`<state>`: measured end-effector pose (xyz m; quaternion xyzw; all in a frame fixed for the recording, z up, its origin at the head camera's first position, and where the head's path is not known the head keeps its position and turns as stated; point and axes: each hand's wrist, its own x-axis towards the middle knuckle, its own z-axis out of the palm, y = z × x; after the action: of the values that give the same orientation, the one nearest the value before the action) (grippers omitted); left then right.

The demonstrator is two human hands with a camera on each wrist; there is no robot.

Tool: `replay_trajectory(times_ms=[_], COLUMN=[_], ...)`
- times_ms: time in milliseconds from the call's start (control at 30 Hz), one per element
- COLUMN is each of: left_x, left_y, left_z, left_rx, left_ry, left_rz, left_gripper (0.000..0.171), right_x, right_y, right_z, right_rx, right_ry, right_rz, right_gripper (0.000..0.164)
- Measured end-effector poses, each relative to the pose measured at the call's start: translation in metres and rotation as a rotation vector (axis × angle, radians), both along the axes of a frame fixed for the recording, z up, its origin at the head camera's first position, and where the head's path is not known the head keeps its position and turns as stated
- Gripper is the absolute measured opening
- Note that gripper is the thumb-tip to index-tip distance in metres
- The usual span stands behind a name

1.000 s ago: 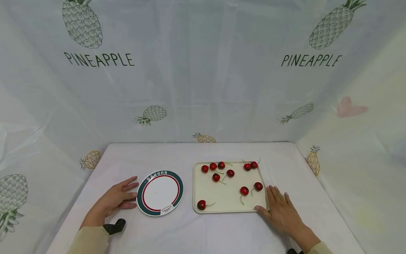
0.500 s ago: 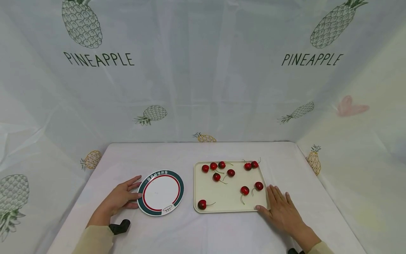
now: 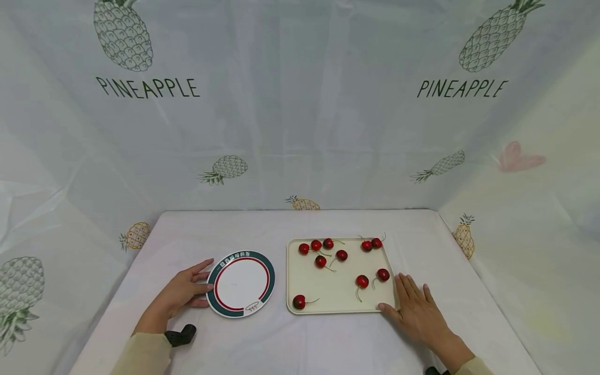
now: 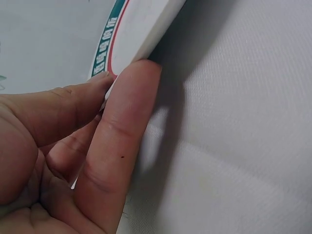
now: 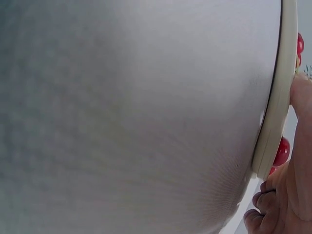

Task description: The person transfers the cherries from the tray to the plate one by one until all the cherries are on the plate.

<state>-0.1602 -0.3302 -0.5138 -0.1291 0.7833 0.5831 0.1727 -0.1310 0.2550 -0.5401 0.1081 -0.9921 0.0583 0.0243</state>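
My left hand (image 3: 180,291) is at the left edge of a round white plate (image 3: 241,284) with a green and red rim. In the left wrist view, the thumb presses the upper face of the plate (image 4: 141,24) and a finger meets its edge from the other side, pinching it. A cream rectangular tray (image 3: 328,299) lies to the right, bearing several red cherries (image 3: 362,282) with stems. Along the tray's right side rests my right hand (image 3: 419,315), fingers straight, thumb at the near corner. The right wrist view shows the tray's rim (image 5: 279,102) close to that hand.
White cloth covers the table (image 3: 262,344), whose far edge meets a pineapple-print curtain (image 3: 300,125). A strip of cloth separates plate and tray. A black device (image 3: 182,335) sits at my left wrist, another (image 3: 433,371) at the right.
My left hand has moved right to the plate's edge and taken hold of it. The plate has shifted slightly right and turned a little. My right hand and the tray have stayed put.
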Motion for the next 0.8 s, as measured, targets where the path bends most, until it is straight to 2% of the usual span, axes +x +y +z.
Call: replay_trajectory(times_ms=[200, 433, 567, 800], left_x=[0.001, -0.001, -0.002, -0.003], left_y=[0.003, 0.006, 0.006, 0.007], left_z=[-0.001, -0.003, -0.003, -0.004], left_rx=[-0.006, -0.022, -0.030, -0.032], left_ry=[-0.001, -0.014, -0.022, -0.031], left_rz=[0.026, 0.037, 0.040, 0.046], left_gripper=[0.076, 0.071, 0.071, 0.070], right_x=[0.000, -0.004, -0.009, -0.021], right_y=[0.000, 0.002, -0.001, -0.019], right_z=[0.000, 0.010, 0.018, 0.024], right_rx=[-0.009, -0.084, -0.127, -0.198], right_ry=[-0.002, -0.009, 0.086, 0.316], right_rz=[0.005, -0.044, -0.028, 0.088], right_gripper=[0.100, 0.101, 0.094, 0.066])
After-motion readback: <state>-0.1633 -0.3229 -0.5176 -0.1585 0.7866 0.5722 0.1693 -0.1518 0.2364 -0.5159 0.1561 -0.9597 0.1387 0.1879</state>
